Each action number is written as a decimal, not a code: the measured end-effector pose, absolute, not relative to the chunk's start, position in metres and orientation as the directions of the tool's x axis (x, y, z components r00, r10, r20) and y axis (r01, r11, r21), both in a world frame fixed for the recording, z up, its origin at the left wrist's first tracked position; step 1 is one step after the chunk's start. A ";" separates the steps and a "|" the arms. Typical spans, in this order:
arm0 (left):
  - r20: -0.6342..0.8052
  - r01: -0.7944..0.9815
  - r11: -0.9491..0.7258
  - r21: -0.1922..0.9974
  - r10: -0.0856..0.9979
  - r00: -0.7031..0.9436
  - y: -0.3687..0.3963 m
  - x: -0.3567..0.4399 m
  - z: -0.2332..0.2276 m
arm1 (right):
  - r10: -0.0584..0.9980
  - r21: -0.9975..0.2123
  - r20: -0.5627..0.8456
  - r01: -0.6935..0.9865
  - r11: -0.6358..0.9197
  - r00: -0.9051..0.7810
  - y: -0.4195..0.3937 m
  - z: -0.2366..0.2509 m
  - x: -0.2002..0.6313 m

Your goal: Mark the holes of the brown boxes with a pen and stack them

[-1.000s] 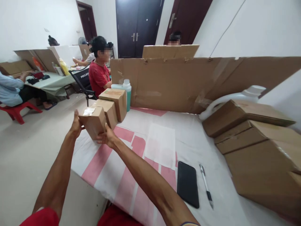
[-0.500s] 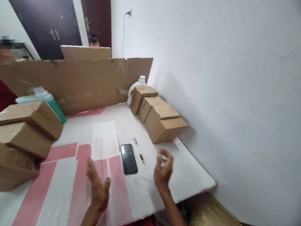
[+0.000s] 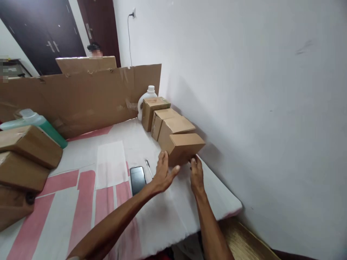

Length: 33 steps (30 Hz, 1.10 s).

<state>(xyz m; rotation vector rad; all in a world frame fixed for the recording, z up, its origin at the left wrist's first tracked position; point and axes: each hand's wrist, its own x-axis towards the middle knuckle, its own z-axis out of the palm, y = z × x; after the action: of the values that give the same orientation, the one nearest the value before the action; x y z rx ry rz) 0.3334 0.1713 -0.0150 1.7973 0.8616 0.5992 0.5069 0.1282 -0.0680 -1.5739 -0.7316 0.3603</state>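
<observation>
Head view: boxes point(image 3: 177, 124) already stand rowed beyond the left hand point(image 3: 162, 177), fingers point(image 3: 163, 159) spread, the nearest box point(image 3: 187, 146) apparently unlifted beside the right hand point(image 3: 197, 175), its grip unclear.

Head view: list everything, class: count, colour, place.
Right boxes: 4, brown, along wall
Left boxes: 3, brown, left
Bottle: 1, green, behind left boxes
Jug: 1, white, behind right boxes
Phone: 1, black, on tablecloth
Pen: 1, pale, beside phone
Sheet: 1, white, beside phone
Tablecloth: 1, white and pink, tabletop
Panels: 2, brown, far side
Door leaves: 3, dark, background
Plug: 1, black, wall
Unclear object: 1, golden, bottom right
Person: at least 1, dark hair, behind panels
Left hand, right hand: 2, bare, by front right box
</observation>
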 end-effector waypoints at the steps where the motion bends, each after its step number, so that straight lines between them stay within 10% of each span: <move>1: 0.087 0.264 -0.310 0.914 0.782 0.617 0.159 0.310 -0.013 | 0.651 -0.968 0.197 0.252 0.009 0.733 0.119 -0.063 0.491; 6: 0.375 0.469 -0.528 0.708 0.844 0.384 0.100 0.166 0.002 | 0.878 -0.976 0.194 0.181 0.125 0.438 0.110 -0.033 0.384; 14: 0.464 0.831 -0.336 0.444 0.879 0.108 0.052 0.054 -0.016 | 0.991 -0.991 0.043 -0.129 0.027 -0.129 0.184 -0.054 0.230; 24: 0.582 0.831 -0.465 0.304 0.782 0.225 0.102 0.037 0.019 | 0.918 -0.856 -0.271 -0.363 -0.368 -0.290 0.181 -0.058 0.249; 33: 0.615 0.798 -0.422 0.430 0.784 0.084 0.153 0.021 0.057 | 0.954 -0.955 0.027 -0.289 -0.063 -0.298 0.146 0.000 0.286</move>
<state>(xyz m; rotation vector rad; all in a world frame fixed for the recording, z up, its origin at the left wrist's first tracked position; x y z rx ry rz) 0.0212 0.1529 0.0567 2.3246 1.6971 1.2999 0.2856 0.1465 -0.0002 -0.8356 -1.1812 1.5674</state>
